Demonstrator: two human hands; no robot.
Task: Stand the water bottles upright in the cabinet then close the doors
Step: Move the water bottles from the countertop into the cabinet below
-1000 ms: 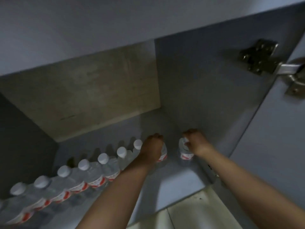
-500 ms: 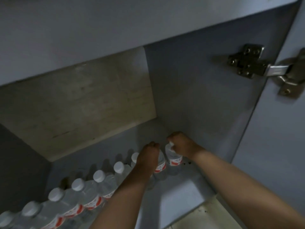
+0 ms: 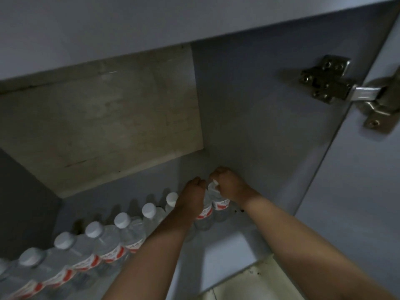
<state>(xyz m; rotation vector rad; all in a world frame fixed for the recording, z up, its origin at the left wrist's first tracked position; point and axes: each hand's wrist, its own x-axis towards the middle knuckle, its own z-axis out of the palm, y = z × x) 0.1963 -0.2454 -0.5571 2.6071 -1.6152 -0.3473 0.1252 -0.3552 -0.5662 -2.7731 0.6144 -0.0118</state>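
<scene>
Both hands reaching deep into cabinet [image 3: 249, 118]. Left hand [image 3: 192, 197] gripping bottle [image 3: 204, 211] top; right hand [image 3: 229, 187] gripping neighbouring bottle [image 3: 220, 202] at neck, steadying both upright near shelf's right back corner, extending row of bottles [image 3: 104, 239] along back edge. Door [image 3: 357, 180] hanging open.

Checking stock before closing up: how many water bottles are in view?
9. Seven water bottles stand in a row, leftmost cut by the frame; one more under the left hand, one in the right hand. Others may hide off-frame left.
</scene>
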